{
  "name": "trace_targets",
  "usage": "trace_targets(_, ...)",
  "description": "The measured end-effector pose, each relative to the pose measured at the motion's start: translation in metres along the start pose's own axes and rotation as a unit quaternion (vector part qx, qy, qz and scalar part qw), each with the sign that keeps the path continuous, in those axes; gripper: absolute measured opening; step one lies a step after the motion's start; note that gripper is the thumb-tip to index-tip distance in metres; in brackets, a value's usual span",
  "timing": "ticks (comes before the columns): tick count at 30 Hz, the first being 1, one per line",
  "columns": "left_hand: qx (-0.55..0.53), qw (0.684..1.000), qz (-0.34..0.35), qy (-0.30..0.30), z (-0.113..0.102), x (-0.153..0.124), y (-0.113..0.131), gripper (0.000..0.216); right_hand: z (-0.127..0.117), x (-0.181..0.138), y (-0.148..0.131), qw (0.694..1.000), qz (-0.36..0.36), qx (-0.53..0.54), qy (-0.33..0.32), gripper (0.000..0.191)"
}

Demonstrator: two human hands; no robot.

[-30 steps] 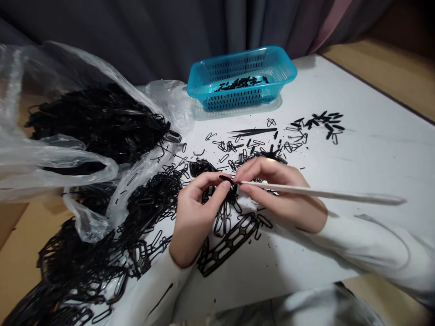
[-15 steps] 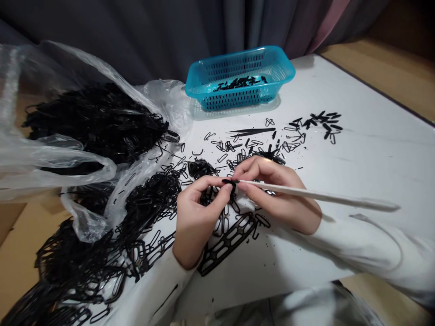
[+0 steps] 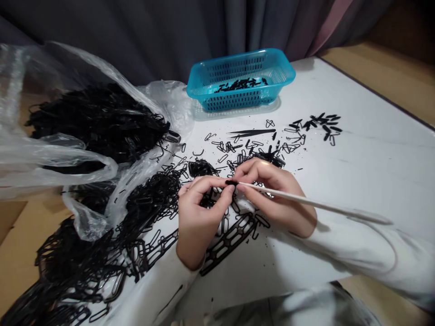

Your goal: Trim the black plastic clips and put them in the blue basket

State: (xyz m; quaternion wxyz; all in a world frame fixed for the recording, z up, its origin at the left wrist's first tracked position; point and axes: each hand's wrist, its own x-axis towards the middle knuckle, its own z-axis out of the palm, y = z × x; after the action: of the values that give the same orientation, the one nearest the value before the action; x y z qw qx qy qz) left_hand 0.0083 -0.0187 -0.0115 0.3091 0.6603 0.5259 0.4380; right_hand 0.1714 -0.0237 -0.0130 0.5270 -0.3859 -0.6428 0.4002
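My left hand pinches a small black oblong piece between thumb and forefinger. Touching it from the other side are the fingertips of my right hand, closed on one end of a long thin white stick. The stick slants out past my right wrist, its far end blurred. Under and around my hands lie black rubbery-looking scraps, loose loops and a slotted black frame. A pair of black tweezers rests beyond my fingers.
A blue plastic basket at the back holds several small black pieces. More such pieces lie at the right. On the left, a clear plastic bag spills a heap of black scraps onto the white table.
The white stick's far end has swung down and slightly left. My right wrist has lowered a little, while my left hand keeps its pinch on the black piece.
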Motion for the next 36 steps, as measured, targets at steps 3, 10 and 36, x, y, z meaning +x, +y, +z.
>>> trace_targets(3,0.009,1.000,0.006,0.009,0.001,0.000,-0.001,0.008,0.001,0.000,0.001,1.000,0.000,0.003,0.000,0.014)
trace_targets(10,0.014,0.999,0.044,0.017,0.004,-0.001,-0.003,0.010,0.005,-0.002,0.000,1.000,-0.001,0.001,0.022,0.017)
trace_targets(36,0.036,0.999,0.037,0.014,0.007,-0.004,-0.005,0.006,0.016,-0.008,0.000,0.992,-0.016,-0.118,0.047,0.020)
